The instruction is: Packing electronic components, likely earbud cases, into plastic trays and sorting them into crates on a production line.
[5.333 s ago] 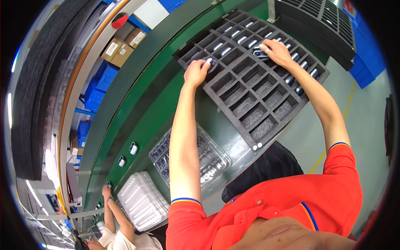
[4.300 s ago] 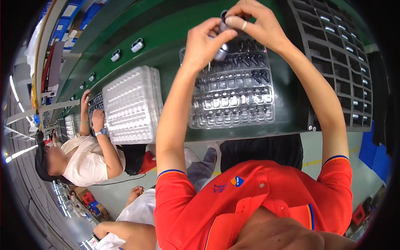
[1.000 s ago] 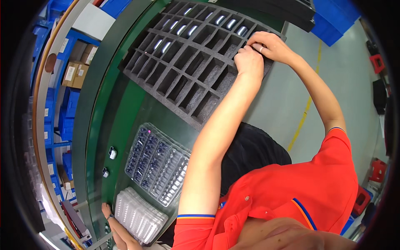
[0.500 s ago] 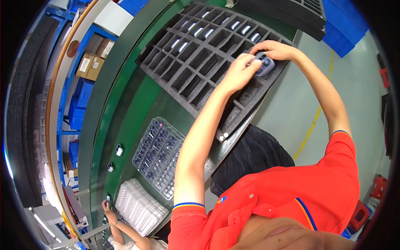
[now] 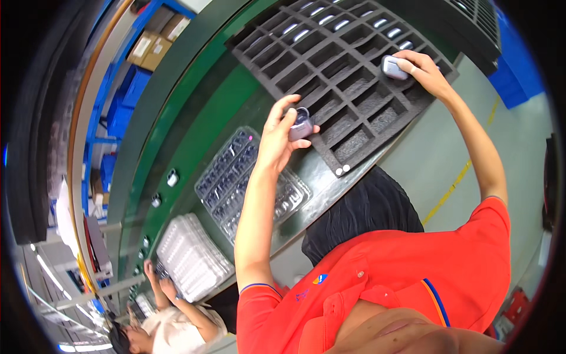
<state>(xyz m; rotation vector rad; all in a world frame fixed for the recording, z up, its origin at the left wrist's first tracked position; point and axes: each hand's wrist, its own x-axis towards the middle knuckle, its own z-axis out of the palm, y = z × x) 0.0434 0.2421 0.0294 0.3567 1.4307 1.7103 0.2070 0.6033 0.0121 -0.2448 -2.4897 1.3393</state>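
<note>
My left hand (image 5: 278, 134) grips a dark purplish-grey earbud charging case (image 5: 301, 128) between thumb and fingers, by the near-left edge of a black foam tray (image 5: 367, 126). Its lid seems to stand up; the fingers partly cover it. At the tray's right side, my right hand (image 5: 425, 72) pinches a lighter grey-blue earbud case (image 5: 393, 68), which looks closed and is held over the compartments. Several far compartments hold similar cases on edge. Left of my left forearm, a clear plastic tray (image 5: 259, 137) carries rows of small dark pieces.
A stack of clear plastic trays (image 5: 191, 259) lies at the lower left. Small earbud cases, one of them white (image 5: 173, 177), dot the green surface. A co-worker (image 5: 177, 318) reaches in there. Another black tray (image 5: 466, 23) and a blue bin (image 5: 517, 74) stand at the far right.
My hands were together over the tray's right part and have parted. The left moved left and nearer with one case; the right stays at the tray with another. The view has shifted.
</note>
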